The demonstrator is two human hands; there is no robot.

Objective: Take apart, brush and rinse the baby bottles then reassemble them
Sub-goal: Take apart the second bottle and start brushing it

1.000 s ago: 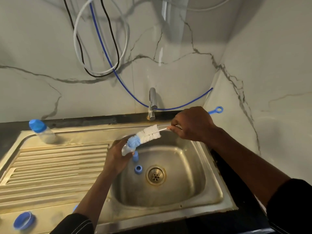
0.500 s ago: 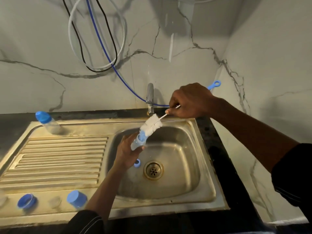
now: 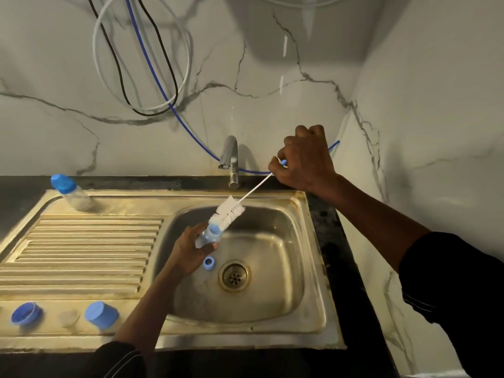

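Left hand (image 3: 191, 255) and right hand (image 3: 302, 159) are held well apart, linked only by the bottle brush (image 3: 227, 211). The small clear bottle (image 3: 206, 238) is gripped in curled left fingers, over the near-left part of the sink basin (image 3: 272, 241). The brush's thin handle is pinched in the right fist, up by the tap (image 3: 230, 159).

The white bristles are seen outside the bottle, with only the blue tip at its mouth. Whether that tip is inside cannot be told.

Now the risks, as judged from here. The mouth is narrow and the bristle head is wide, so a push made off-line could see the bottle knocked from the hand into the basin. A wet grip would make that likelier. The long, springy wire could be bent, and water could be flicked off the bristles. A blue ring (image 3: 208, 263) lies just beside the drain (image 3: 234, 274), right under the bottle, and could be struck.

As for direction: the bottle is tilted, mouth aimed up and toward the far right, base toward the near left. Its long axis is lined up closely with the brush wire.
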